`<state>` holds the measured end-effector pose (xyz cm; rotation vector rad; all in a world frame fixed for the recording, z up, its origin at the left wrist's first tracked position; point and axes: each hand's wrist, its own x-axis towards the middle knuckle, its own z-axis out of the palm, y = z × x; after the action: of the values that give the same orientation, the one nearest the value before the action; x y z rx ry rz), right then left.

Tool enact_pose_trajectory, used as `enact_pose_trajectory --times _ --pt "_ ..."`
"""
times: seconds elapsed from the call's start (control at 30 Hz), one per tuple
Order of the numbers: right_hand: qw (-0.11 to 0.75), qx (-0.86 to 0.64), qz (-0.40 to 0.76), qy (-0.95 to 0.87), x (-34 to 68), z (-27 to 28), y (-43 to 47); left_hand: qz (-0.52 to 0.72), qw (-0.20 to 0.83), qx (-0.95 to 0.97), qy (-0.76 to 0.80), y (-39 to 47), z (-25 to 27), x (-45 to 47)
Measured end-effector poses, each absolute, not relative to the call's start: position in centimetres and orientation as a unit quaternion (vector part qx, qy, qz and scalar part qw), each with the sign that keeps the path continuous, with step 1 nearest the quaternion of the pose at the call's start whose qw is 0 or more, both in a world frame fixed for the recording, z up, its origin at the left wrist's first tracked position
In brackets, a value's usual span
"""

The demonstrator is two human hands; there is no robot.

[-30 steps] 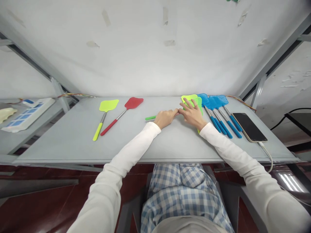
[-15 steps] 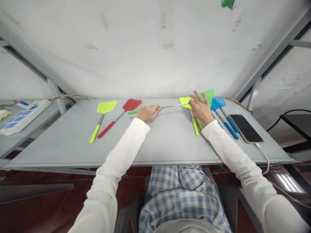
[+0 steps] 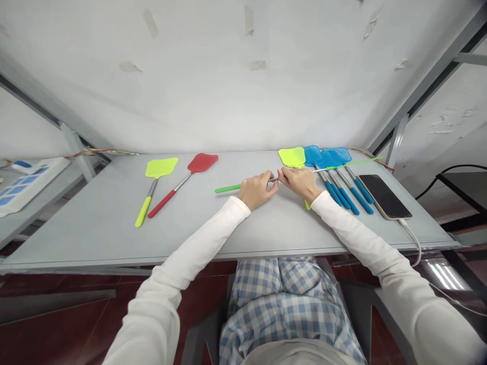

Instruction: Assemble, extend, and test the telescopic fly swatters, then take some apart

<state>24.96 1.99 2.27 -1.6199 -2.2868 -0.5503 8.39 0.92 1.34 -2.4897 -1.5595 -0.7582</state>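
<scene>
A green fly swatter (image 3: 227, 189) is held sideways over the table by both hands. My left hand (image 3: 257, 190) is closed around its metal rod just past the handle. Close beside it, my right hand (image 3: 301, 184) pinches the same rod. The swatter's green head points right and shows nearly edge-on, in front of the blue swatters (image 3: 337, 157). Under my right hand lies a yellow-green swatter (image 3: 292, 157), its handle partly hidden by the wrist. Left of the hands lie a red swatter (image 3: 203, 162) and another yellow-green swatter (image 3: 162, 167).
A phone (image 3: 385, 196) with a white cable lies at the table's right end. Coloured wires (image 3: 104, 151) run along the back corners. A white-and-blue object (image 3: 34, 182) rests on the surface at far left. The wall stands close behind the grey table (image 3: 182, 230).
My right hand has left the area of the green head and moved down-left onto the rod. My left hand has shifted right. The green swatter has moved right and its head has turned edge-on.
</scene>
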Motion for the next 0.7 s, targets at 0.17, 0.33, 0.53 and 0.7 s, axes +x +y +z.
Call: enact_pose_trajectory --times 0.17,0.33,0.53,0.7 --pt "0.124 -0.578 -0.175 -0.787 24.1 2.1 1.3 -0.197 0.089 -0.862 -0.458 0.8 1.4 8.1" --pt "0.087 -0.574 -0.177 -0.795 24.2 2.1 1.7 -0.114 0.074 -0.867 -0.478 1.8 1.4 7.9" --pt "0.115 -0.545 -0.206 -0.805 25.9 2.1 3.3 -0.084 0.081 -0.861 -0.495 2.6 2.1 7.5" --pt "0.138 -0.574 -0.222 -0.776 28.6 2.8 3.7 -0.075 0.101 -0.847 -0.517 2.9 2.6 3.3"
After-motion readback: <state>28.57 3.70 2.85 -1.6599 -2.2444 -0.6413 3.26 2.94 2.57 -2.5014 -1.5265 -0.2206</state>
